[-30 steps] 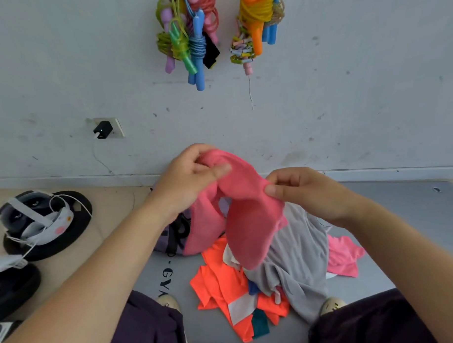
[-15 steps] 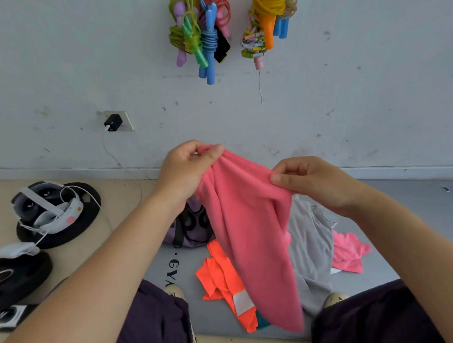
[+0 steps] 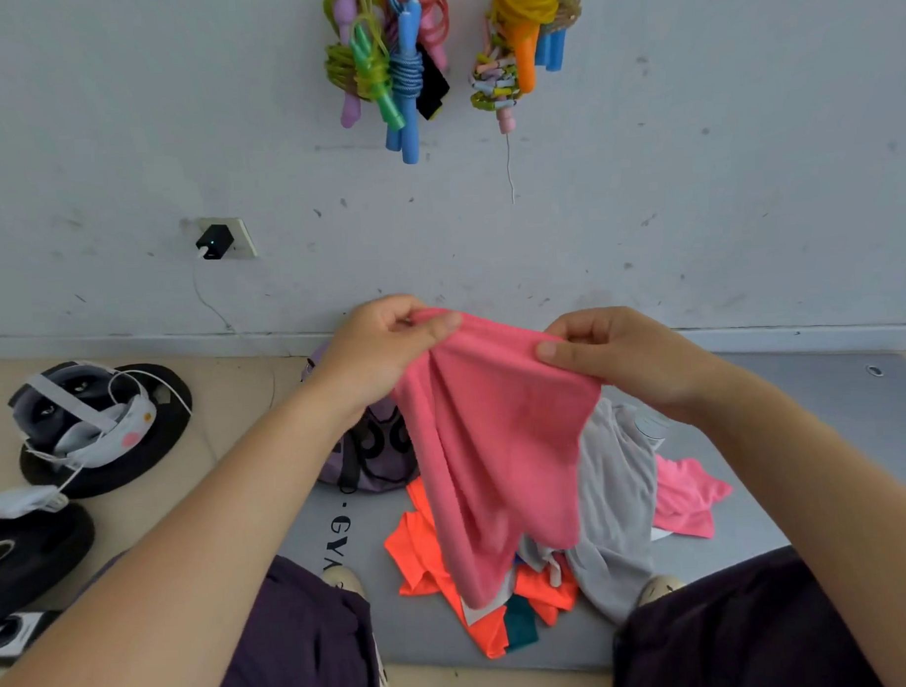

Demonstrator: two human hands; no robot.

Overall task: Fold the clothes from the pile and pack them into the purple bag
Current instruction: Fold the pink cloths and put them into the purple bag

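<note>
Pink garment (image 3: 495, 444), a soft matte knit, is hanging in loose vertical folds between the two hands, held up above the pile of clothes (image 3: 576, 560). The left hand (image 3: 384, 351) is pinching its top edge between the thumb and curled fingers, and the right hand (image 3: 621, 358) is gripping the same edge further along, thumb lying flat on the cloth. The fabric is sagging slightly between them and tapering to a point low over the pile.

Beneath it the pile is lying crumpled on a smooth grey mat (image 3: 803, 434): one bright orange garment (image 3: 422, 555) with a pale panel, one grey jersey garment (image 3: 621, 502), a second pink piece (image 3: 687, 499) spreading to the right, and a small teal scrap (image 3: 519, 616) at the near edge. Dark letters printed on the mat are partly showing, reading "GY" before being cut off by a knee.

The purple bag (image 3: 372, 449) is sitting at the far left corner of the mat, just behind the held garment, slumped and soft, with black straps and cord across its front.

On the tan floor to the left, two black round weight plates (image 3: 110, 447) are lying flat; a white and grey headset (image 3: 83, 412) with a white cable is resting on the farther one. On the scuffed pale wall a black charger (image 3: 214, 242) is plugged into a socket, and two bunches of coloured skipping ropes (image 3: 395, 73) are hanging higher up
</note>
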